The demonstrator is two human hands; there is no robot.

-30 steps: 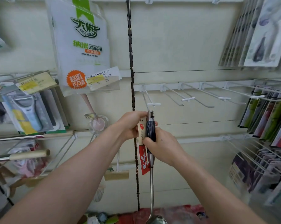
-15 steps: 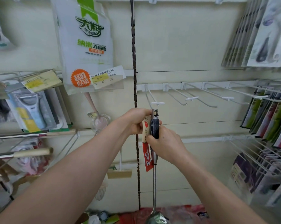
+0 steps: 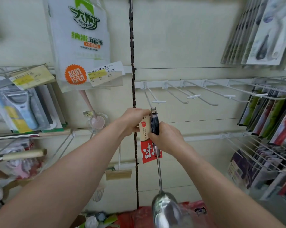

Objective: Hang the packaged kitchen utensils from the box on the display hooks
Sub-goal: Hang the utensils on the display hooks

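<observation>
A steel ladle (image 3: 156, 127) with a dark handle hangs bowl-down in front of the wall, a red and cream label (image 3: 148, 150) tied to it. My right hand (image 3: 167, 137) grips the dark handle. My left hand (image 3: 133, 120) pinches the top of the label beside the handle. The handle's metal hanging loop sits just below the tip of the leftmost white display hook (image 3: 151, 97). Whether the loop touches the hook I cannot tell.
Several bare white hooks (image 3: 193, 93) run right along the rail. Packaged utensils (image 3: 273, 116) fill hooks at far right, peelers (image 3: 22, 107) and a sponge pack (image 3: 83, 41) at left. A black slotted upright (image 3: 133, 79) divides the wall. A red-lined box (image 3: 163, 216) lies below.
Both hands have raised the ladle a little, bringing its hanging loop closer under the leftmost hook. The grips are the same.
</observation>
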